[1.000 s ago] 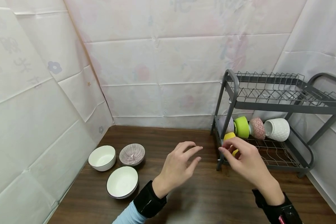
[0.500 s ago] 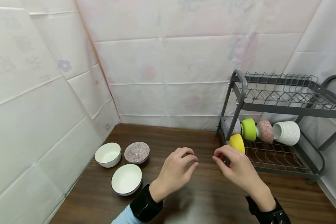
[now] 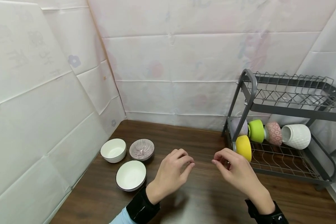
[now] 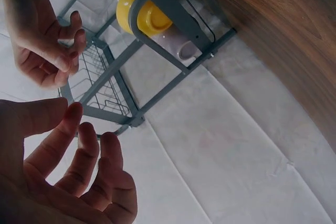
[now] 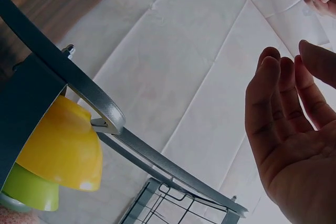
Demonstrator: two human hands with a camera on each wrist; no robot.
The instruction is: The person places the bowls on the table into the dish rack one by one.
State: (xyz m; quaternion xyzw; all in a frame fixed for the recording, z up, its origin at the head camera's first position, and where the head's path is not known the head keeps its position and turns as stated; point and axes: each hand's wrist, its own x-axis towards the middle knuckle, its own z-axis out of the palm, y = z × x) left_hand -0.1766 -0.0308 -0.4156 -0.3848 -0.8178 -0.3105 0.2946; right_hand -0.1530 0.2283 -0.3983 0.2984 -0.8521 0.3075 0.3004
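My left hand (image 3: pixel 172 171) hovers over the table with loosely bent fingers and nothing in it. Across from it, my right hand (image 3: pixel 236 169) hangs in front of the rack, also holding nothing, its fingers relaxed and bent. Nearest the right hand is a yellow cup (image 3: pixel 244 148), tipped on its side at the left end of the lower shelf. To the left of my left hand stand a white bowl with a dark rim (image 3: pixel 131 175), a purple-striped bowl (image 3: pixel 142 149) and a plain white bowl (image 3: pixel 113 150), all upright.
A grey two-tier dish rack (image 3: pixel 285 109) stands at the right. Its lower shelf carries a lilac cup (image 3: pixel 239 126), a green cup (image 3: pixel 256 131), a pink patterned cup (image 3: pixel 273 133) and a white textured cup (image 3: pixel 296 136). White sheets (image 3: pixel 184 62) hang behind the wooden table (image 3: pixel 201 199).
My right hand has drawn away from the yellow cup, which now shows more fully. Both hands' fingers have relaxed inward. The scene has shifted rightward in the head view.
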